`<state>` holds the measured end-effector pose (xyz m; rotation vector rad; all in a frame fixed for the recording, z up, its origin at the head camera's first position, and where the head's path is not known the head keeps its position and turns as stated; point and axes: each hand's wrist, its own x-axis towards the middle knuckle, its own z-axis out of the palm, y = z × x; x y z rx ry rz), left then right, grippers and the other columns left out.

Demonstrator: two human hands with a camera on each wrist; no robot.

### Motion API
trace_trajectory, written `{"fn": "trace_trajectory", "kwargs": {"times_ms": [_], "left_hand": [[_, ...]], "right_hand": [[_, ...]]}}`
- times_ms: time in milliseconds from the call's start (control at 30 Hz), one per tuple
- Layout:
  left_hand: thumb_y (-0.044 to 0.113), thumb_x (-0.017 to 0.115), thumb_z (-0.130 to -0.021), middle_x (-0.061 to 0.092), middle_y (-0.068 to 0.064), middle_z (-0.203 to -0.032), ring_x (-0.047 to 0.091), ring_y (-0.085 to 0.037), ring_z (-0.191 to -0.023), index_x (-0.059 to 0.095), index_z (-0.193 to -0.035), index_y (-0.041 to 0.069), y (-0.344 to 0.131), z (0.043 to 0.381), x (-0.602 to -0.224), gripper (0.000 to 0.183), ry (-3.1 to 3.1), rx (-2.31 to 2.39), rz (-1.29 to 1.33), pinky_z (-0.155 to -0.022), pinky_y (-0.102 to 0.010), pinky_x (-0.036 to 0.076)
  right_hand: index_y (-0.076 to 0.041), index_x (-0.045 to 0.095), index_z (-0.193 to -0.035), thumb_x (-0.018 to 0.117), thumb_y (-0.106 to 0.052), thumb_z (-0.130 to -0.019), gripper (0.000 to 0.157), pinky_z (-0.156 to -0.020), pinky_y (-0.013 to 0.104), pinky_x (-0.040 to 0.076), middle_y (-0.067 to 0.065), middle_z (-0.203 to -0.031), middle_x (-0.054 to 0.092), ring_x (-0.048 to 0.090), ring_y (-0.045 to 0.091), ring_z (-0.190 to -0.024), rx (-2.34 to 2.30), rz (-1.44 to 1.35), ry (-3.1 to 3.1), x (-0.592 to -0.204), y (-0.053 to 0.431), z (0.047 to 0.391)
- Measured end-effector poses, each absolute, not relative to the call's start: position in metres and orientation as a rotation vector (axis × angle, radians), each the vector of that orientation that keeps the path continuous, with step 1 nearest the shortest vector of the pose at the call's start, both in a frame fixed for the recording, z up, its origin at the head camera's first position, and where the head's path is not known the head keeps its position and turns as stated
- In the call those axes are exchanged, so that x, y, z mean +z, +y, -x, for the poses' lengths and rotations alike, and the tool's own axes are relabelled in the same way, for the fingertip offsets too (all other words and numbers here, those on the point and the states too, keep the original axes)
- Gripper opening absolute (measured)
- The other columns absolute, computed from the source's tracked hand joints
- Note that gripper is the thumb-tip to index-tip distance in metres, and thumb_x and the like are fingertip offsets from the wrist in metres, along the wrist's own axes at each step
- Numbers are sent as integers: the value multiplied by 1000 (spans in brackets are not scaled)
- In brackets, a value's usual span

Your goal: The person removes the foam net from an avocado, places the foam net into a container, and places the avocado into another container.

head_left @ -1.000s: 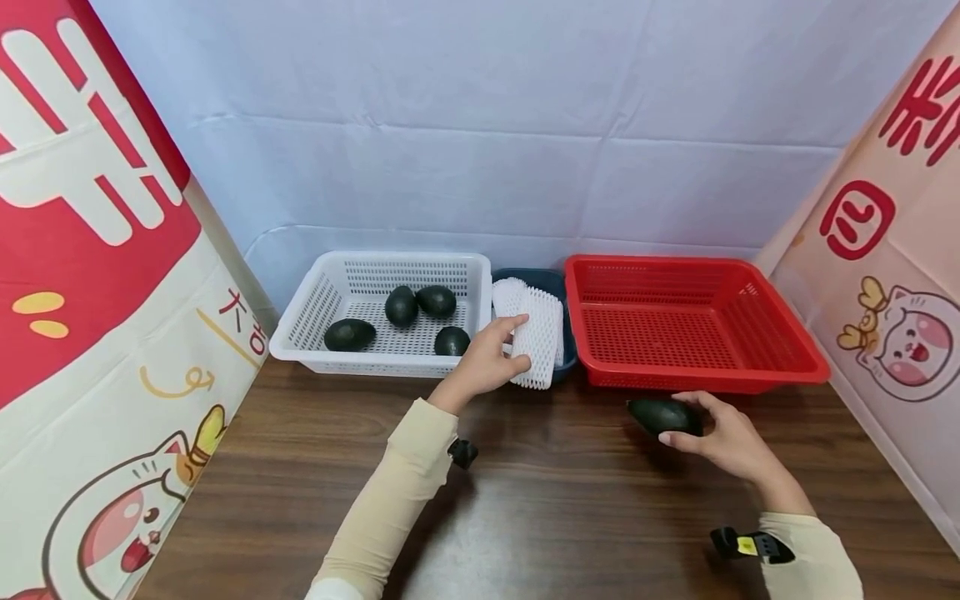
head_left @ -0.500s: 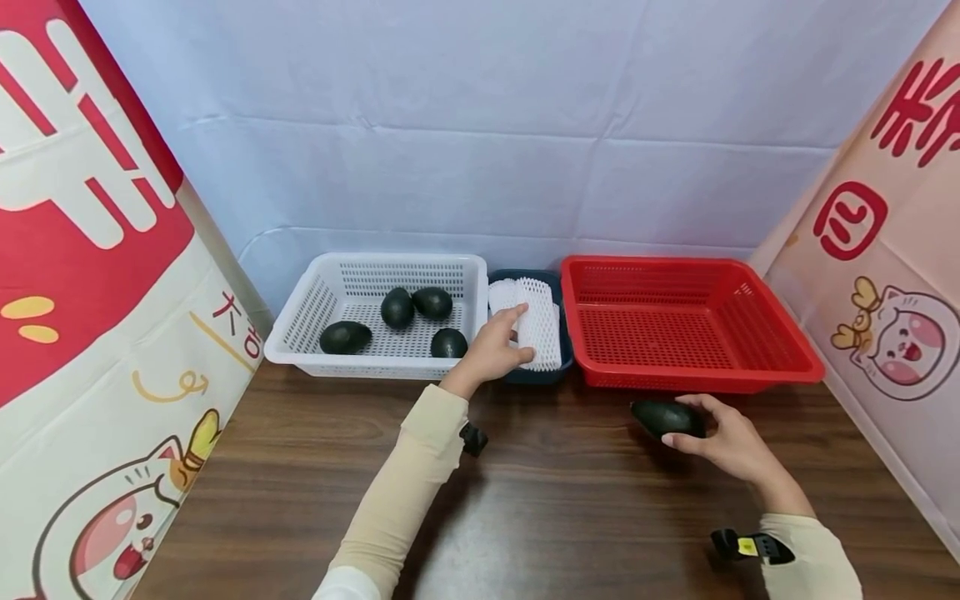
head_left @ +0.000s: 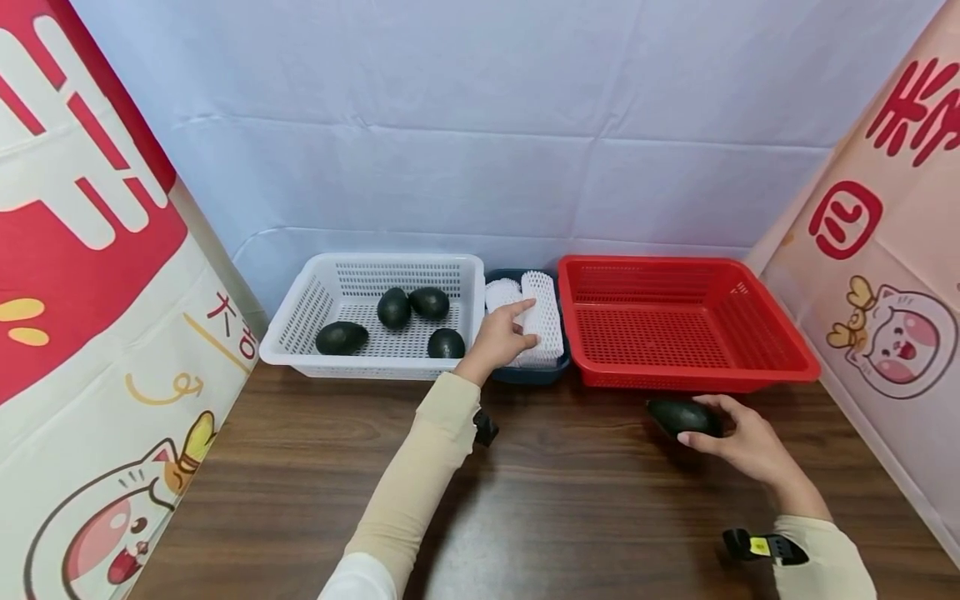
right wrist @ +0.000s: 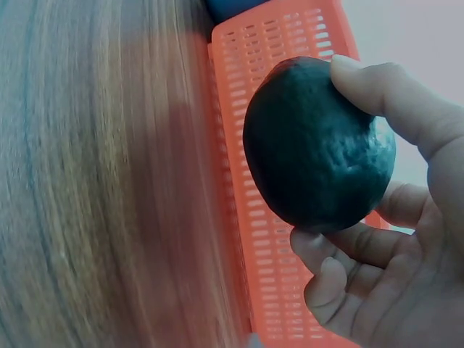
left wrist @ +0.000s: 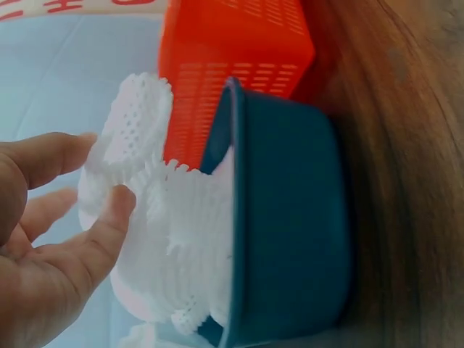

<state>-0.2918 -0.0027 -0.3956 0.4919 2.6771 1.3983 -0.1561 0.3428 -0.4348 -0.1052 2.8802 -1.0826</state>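
Note:
In the head view my left hand (head_left: 501, 337) reaches over a dark blue bin (head_left: 528, 375). Its thumb and index finger pinch a white foam net sleeve (head_left: 543, 321), whose end stands up in the left wrist view. More white foam nets (left wrist: 192, 225) lie bunched in the bin below. My right hand (head_left: 750, 442) grips a dark green avocado (head_left: 682, 417) between thumb and fingers, just in front of the red basket (head_left: 701, 379). The right wrist view shows the avocado (right wrist: 315, 145) held above the table, its rounded side toward the camera.
A white basket (head_left: 375, 363) on the left holds several avocados (head_left: 393, 308). The three containers stand in a row along the back of the brown wooden table (head_left: 570, 500). Cloth hangs behind them, with printed panels on both sides.
The foam net sleeve has moved back and straightened, its near end now inside the bin's front rim. My left hand has gone slightly right with it; my right hand has shifted slightly right with the avocado.

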Motion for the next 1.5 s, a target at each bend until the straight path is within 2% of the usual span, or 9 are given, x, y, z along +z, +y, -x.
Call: {"fn": "trace_trajectory", "kwargs": {"times_ms": [133, 333, 533, 800, 967, 1133, 1333, 1500], "left_hand": [[14, 73, -81, 53, -7, -128, 58, -14, -90, 53, -134, 17, 0, 295, -403, 56, 2701, 1381, -484, -65, -23, 47], [17, 73, -81, 51, -10, -129, 58, -20, -97, 56, -131, 17, 4, 293, -407, 53, 2687, 1407, -503, -67, -25, 48], [17, 73, -81, 54, -6, -127, 58, -22, -98, 59, -128, 17, 4, 293, -407, 49, 2692, 1402, -513, -66, -26, 48], [17, 73, -81, 60, -4, -119, 59, -17, -92, 62, -124, 17, 3, 293, -411, 45, 2701, 1391, -536, -65, -25, 48], [18, 70, -83, 56, -7, -122, 58, -22, -94, 63, -122, 12, -5, 285, -413, 40, 2732, 1383, -685, -71, -28, 48], [17, 67, -86, 56, -10, -121, 59, -24, -95, 62, -121, 8, -16, 275, -414, 37, 2835, 1333, -882, -78, -31, 47], [23, 67, -86, 54, -10, -123, 53, -23, -108, 61, -123, 11, -24, 262, -413, 40, 2936, 1150, -939, -88, -35, 44], [27, 67, -85, 54, -11, -123, 51, -22, -112, 62, -123, 15, -26, 252, -412, 40, 3068, 915, -1004, -88, -37, 44]], "right_hand": [[1, 47, -126, 76, -35, -77, 67, -65, 37, 44, 23, -111, 54, 53, 29, -88, -1082, 89, 2877, -436, 346, 154], [1, 48, -125, 75, -37, -77, 67, -67, 37, 43, 22, -110, 56, 52, 28, -89, -1070, 92, 2884, -438, 346, 152], [2, 48, -125, 76, -36, -77, 67, -68, 37, 43, 22, -110, 56, 52, 29, -90, -1074, 82, 2881, -439, 346, 151], [1, 49, -125, 76, -36, -77, 67, -65, 36, 43, 21, -108, 56, 52, 27, -86, -1059, 97, 2911, -439, 342, 151], [-2, 49, -126, 78, -36, -75, 68, -57, 32, 43, 21, -105, 57, 54, 22, -73, -1077, 126, 2955, -438, 331, 148], [-4, 47, -130, 77, -35, -75, 70, -54, 32, 44, 23, -109, 56, 56, 21, -72, -1126, 159, 2931, -439, 321, 147], [-5, 48, -129, 78, -34, -75, 68, -53, 31, 45, 23, -109, 56, 57, 22, -71, -1163, 193, 2935, -443, 314, 150], [-6, 48, -130, 77, -34, -77, 67, -51, 30, 43, 20, -108, 56, 54, 21, -67, -1207, 215, 2930, -446, 306, 151]]}}
